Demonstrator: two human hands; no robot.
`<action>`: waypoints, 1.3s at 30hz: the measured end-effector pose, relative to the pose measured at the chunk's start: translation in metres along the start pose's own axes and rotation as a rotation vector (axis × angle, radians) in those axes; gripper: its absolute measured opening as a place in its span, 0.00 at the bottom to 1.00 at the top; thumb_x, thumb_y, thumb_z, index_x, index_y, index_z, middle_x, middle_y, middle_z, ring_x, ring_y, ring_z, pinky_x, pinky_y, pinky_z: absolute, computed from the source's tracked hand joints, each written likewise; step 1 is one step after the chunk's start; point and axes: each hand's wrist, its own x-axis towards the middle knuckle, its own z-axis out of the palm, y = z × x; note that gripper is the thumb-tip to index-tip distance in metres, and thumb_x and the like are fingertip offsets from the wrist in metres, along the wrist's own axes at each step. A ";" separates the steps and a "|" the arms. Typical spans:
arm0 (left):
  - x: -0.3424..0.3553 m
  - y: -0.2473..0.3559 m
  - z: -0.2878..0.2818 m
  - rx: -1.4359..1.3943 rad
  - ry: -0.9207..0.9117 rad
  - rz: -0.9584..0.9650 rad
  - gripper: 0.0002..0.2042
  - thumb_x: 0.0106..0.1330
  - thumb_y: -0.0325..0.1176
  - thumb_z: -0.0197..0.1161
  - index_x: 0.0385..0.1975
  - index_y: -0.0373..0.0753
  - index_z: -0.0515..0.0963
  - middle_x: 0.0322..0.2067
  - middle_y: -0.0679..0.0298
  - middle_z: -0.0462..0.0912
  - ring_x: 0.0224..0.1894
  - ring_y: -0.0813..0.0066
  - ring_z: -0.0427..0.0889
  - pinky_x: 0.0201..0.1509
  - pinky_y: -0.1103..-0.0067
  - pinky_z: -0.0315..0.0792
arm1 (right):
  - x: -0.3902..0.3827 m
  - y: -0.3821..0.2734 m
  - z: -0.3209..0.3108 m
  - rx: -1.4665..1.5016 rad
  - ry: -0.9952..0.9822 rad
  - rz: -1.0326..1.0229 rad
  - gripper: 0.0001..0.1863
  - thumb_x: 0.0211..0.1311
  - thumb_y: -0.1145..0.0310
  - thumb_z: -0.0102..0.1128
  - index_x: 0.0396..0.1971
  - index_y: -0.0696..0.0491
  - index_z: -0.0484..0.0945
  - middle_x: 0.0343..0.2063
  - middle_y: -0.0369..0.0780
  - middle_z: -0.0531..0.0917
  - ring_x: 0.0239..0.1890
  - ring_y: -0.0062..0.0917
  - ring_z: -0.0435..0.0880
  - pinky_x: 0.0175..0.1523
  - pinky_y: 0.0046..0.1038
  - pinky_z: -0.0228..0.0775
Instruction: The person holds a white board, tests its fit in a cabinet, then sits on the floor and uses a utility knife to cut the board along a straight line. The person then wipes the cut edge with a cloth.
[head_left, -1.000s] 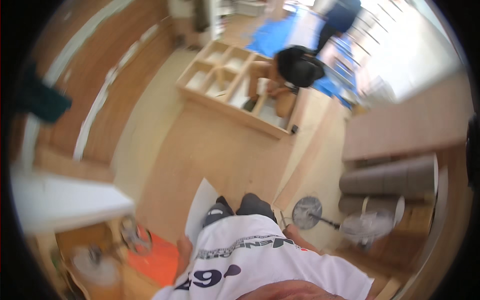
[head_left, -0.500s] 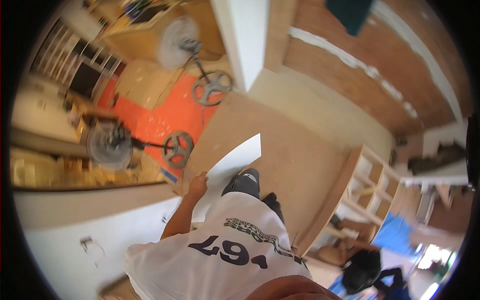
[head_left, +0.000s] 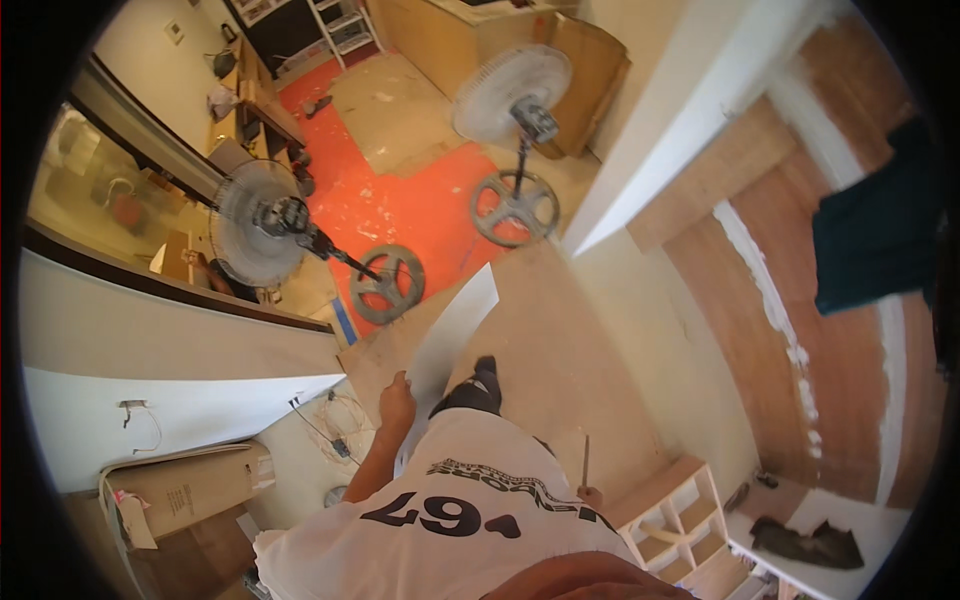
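My left hand [head_left: 397, 398] is closed on the edge of a thin, bowed white sheet [head_left: 455, 322]. The sheet hangs at my left side, its far corner reaching forward over the brown floor covering. Low at my right side, partly hidden by my white shirt [head_left: 470, 490], my right hand [head_left: 591, 496] grips a thin upright stick-like tool [head_left: 587, 460]. Only its narrow shaft shows, so its kind is unclear. One dark shoe [head_left: 486, 365] is stepping on the floor covering [head_left: 560, 350].
Two pedestal fans stand ahead, one at left [head_left: 385, 284] and one at centre [head_left: 515, 208], beside a red floor sheet [head_left: 350, 170]. A white wall edge [head_left: 670, 130] juts in at right. Wooden cubby shelving [head_left: 690, 510] stands low right; cardboard [head_left: 190, 490] and cables [head_left: 335, 430] lie left.
My view has swung right and moved forward; the fans now appear nearer. The sheet stays in my left hand, and the stick-like tool in my right has come into clearer view.
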 end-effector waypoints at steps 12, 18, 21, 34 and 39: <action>0.218 0.038 -0.075 -0.107 0.372 -0.201 0.10 0.68 0.27 0.56 0.47 0.32 0.74 0.25 0.40 0.78 0.29 0.39 0.77 0.31 0.60 0.69 | 0.168 -0.262 -0.001 -0.091 0.337 -0.171 0.19 0.66 0.60 0.54 0.28 0.63 0.78 0.24 0.52 0.80 0.28 0.43 0.79 0.37 0.42 0.69; 0.330 0.061 -0.091 -0.073 0.436 -0.263 0.10 0.69 0.29 0.55 0.46 0.32 0.74 0.28 0.42 0.80 0.32 0.41 0.80 0.33 0.60 0.71 | 0.335 -0.396 0.014 0.025 0.366 -0.452 0.21 0.72 0.59 0.46 0.31 0.64 0.77 0.28 0.53 0.81 0.32 0.46 0.79 0.39 0.42 0.68; 0.385 0.073 -0.096 -0.159 0.450 -0.269 0.10 0.68 0.28 0.54 0.45 0.31 0.74 0.28 0.42 0.80 0.32 0.43 0.80 0.33 0.63 0.72 | 0.386 -0.521 0.001 0.241 0.375 -0.420 0.20 0.73 0.59 0.44 0.34 0.63 0.75 0.26 0.48 0.78 0.30 0.39 0.76 0.38 0.39 0.67; 0.697 0.050 -0.178 -0.190 0.629 -0.238 0.08 0.68 0.25 0.53 0.43 0.32 0.76 0.31 0.45 0.81 0.32 0.48 0.81 0.36 0.69 0.72 | 0.378 -1.059 0.063 0.856 -0.210 -0.674 0.11 0.74 0.61 0.47 0.35 0.52 0.71 0.18 0.31 0.69 0.16 0.13 0.68 0.19 0.19 0.62; 0.859 -0.034 -0.186 -0.303 0.691 -0.072 0.08 0.68 0.26 0.53 0.43 0.33 0.76 0.31 0.46 0.81 0.32 0.49 0.81 0.35 0.68 0.72 | 0.442 -1.166 0.204 0.658 -0.378 -0.697 0.10 0.72 0.62 0.49 0.32 0.51 0.72 0.16 0.30 0.70 0.14 0.13 0.69 0.17 0.19 0.62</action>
